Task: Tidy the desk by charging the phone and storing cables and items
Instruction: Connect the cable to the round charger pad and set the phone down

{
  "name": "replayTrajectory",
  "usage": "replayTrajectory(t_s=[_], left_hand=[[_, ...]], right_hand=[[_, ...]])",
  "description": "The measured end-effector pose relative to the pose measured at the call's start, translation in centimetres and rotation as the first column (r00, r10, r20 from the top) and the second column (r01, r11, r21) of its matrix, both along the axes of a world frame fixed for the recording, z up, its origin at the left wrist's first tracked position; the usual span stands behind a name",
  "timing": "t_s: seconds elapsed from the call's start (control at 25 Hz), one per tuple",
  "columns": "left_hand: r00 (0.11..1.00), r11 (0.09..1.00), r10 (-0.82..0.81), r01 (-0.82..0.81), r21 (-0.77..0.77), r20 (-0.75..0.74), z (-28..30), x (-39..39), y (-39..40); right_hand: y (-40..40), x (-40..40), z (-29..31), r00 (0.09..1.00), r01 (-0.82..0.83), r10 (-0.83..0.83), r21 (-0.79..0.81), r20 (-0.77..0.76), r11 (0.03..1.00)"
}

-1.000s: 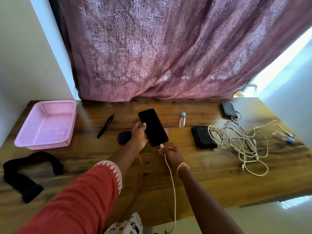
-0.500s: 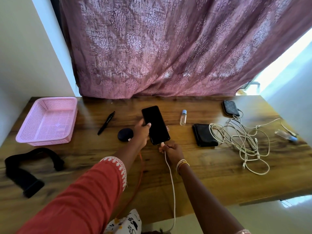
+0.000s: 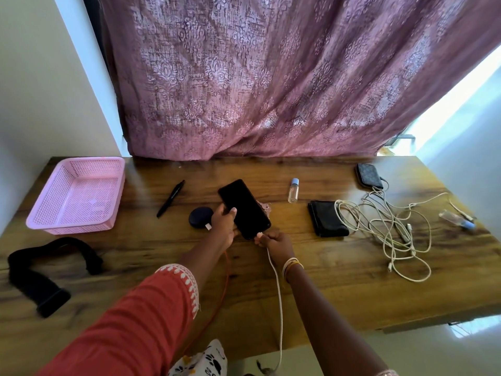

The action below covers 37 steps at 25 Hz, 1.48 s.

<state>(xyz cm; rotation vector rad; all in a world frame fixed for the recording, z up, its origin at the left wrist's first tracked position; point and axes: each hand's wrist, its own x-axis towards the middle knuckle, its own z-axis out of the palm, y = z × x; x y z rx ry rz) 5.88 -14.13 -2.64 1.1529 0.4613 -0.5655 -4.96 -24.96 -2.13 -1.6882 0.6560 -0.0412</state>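
At the middle of the wooden desk (image 3: 339, 267) the black phone (image 3: 244, 208) lies tilted, gripped along its near-left edge by the left hand (image 3: 223, 226); the right hand (image 3: 276, 241) pinches the white charging cable (image 3: 279, 302) at the phone's near end; right of the phone lie a black wallet (image 3: 325, 219) and tangled white cables (image 3: 387, 232); far left of it sits a pink basket (image 3: 78, 195).

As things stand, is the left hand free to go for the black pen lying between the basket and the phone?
Probably not yet. The left hand is gripping the phone while the right hand holds the white cable at its lower end. The pen lies close by on bare desk, nothing blocking it.
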Motion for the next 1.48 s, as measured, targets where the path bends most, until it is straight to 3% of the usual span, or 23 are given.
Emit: replayTrajectory(t_s=[0.24,0.44,0.64,0.92,1.48], left_hand=[[0.999,0.999,-0.045,0.045,-0.018,-0.008,0.2,-0.65,-0.02],[0.998,0.998,-0.056,0.056,-0.014,0.005,0.12,-0.9,-0.09],[1.0,1.0,-0.026,0.026,-0.009,0.007,-0.12,-0.95,-0.23],[0.999,0.997,0.027,-0.026,0.066,-0.016,-0.44,-0.65,-0.55],[1.0,0.999,0.024,-0.025,-0.022,-0.009,0.19,-1.14,-0.25]], right_hand=[[0.2,-0.4,0.11,0.977,0.214,-0.212,0.243,-0.034,0.946],[0.4,-0.36,0.38,0.937,0.345,-0.347,0.307,-0.052,0.887],[0.24,-0.13,0.8,0.919,0.378,-0.39,0.385,-0.051,0.842],[0.14,-0.09,0.36,0.902,0.408,-0.43,0.368,-0.024,0.836],[0.08,-0.13,0.42,0.9,0.387,-0.435,0.45,0.003,0.804]])
